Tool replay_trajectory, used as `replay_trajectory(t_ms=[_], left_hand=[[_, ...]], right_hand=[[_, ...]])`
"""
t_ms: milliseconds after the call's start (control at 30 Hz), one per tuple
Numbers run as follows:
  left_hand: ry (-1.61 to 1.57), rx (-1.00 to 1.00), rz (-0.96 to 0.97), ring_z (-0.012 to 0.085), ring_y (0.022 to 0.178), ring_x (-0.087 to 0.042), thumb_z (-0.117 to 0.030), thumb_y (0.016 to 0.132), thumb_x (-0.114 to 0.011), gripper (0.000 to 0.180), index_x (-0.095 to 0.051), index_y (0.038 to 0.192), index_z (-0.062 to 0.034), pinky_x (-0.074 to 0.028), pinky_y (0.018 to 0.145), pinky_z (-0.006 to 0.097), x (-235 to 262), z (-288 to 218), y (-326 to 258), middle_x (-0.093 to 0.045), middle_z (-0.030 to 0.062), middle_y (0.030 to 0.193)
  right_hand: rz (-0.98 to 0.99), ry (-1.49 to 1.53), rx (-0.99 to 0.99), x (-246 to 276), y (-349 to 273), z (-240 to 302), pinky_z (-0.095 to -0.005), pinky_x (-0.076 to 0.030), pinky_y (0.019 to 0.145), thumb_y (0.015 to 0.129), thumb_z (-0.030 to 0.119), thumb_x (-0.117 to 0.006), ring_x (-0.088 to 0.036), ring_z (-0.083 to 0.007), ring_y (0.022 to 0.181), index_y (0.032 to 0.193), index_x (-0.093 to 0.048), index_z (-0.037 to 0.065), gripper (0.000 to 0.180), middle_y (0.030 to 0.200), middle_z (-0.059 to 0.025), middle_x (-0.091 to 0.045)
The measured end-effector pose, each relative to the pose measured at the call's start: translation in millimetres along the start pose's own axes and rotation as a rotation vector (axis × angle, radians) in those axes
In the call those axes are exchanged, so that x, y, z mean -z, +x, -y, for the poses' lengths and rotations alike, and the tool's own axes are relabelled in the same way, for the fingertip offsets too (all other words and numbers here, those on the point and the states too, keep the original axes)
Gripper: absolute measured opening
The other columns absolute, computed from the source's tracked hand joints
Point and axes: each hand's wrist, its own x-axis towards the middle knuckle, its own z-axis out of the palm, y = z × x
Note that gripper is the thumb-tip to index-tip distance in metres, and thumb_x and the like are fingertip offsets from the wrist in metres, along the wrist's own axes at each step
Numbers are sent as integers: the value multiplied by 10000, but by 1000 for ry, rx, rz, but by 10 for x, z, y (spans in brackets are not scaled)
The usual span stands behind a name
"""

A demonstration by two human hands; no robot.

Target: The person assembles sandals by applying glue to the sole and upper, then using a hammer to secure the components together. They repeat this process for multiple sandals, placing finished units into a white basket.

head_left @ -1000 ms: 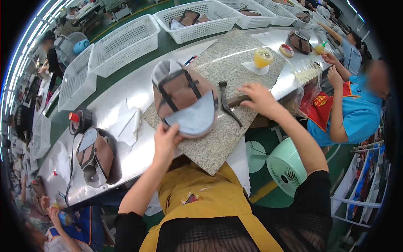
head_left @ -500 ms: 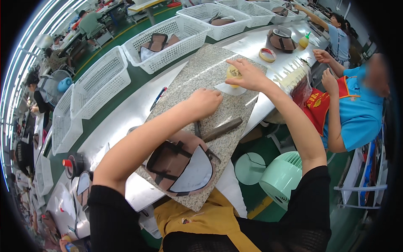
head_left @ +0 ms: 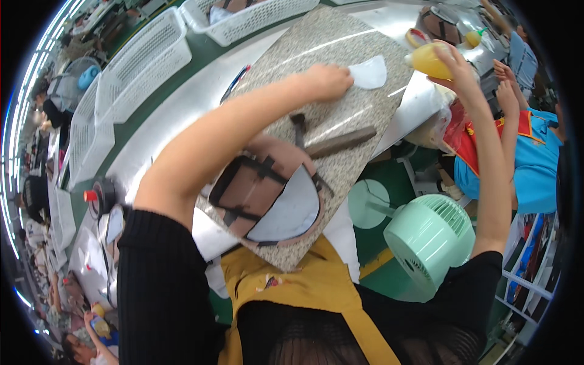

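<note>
My right hand [head_left: 456, 64] is wrapped round a yellow squeeze bottle [head_left: 429, 61], raised and tilted, its nozzle pointing left. Curled fingers of my left hand [head_left: 331, 82] rest at the left edge of a small curved white piece [head_left: 371, 72] on the speckled stone slab [head_left: 322, 36]; the fingertips are hidden, so I cannot tell what they grip. Nearer to me on the slab lies a brown bag part [head_left: 249, 191] with black straps and a pale half-round panel [head_left: 286, 210]. Beyond it is a dark bar-shaped tool [head_left: 340, 143].
White perforated baskets [head_left: 146, 67] line the far left side. A tape roll [head_left: 418, 38] and another yellow bottle [head_left: 473, 38] stand at the far right. Below the slab's right edge is a green fan [head_left: 429, 240]. A co-worker in blue [head_left: 532, 164] is close on the right.
My right hand has lifted the squeeze bottle off the white piece and moved it right, tilting it. My left hand has moved farther out, to the edge of the white piece. The view has shifted.
</note>
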Motion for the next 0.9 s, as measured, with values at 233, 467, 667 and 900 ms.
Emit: replay_trajectory(t_ms=[233, 467, 667, 900], left_hand=[[-416, 121, 235, 284, 1256, -471, -453, 851, -646, 595, -511, 1296, -82, -366, 1064, 404, 920, 75, -1322, -505, 149, 1344], [-383, 370, 212, 349, 1054, -587, -368, 844, -646, 501, -528, 1275, -142, -466, 904, 405, 720, -334, -2625, -624, 152, 1136], [-512, 723, 142, 381, 936, -627, -464, 902, -536, 489, -507, 1281, -156, -472, 829, 436, 674, -492, -2921, -653, 234, 971], [-217, 580, -120, 354, 1109, -550, -481, 898, -541, 488, -481, 1319, -240, -516, 820, 447, 387, -867, -3019, -541, 159, 1252]], right_hand=[[248, 197, -136, -404, -1181, 422, -362, -525, 895, 920, 469, -535, -574, -175, 1113, 1358, -436, 56, 610, 1233, -104, -544], [494, 454, -243, -1340, -1482, 361, -402, -512, 918, 924, 468, -523, -550, -205, 1151, 1376, -413, 59, 619, 1253, -107, -533], [529, 635, -348, -1954, -1612, 182, -491, -482, 953, 950, 434, -499, -518, -242, 1179, 1376, -391, 58, 579, 1270, -129, -513], [357, 590, -349, -2016, -1358, 133, -500, -486, 954, 964, 406, -494, -516, -243, 1187, 1365, -400, 75, 528, 1295, -117, -499]])
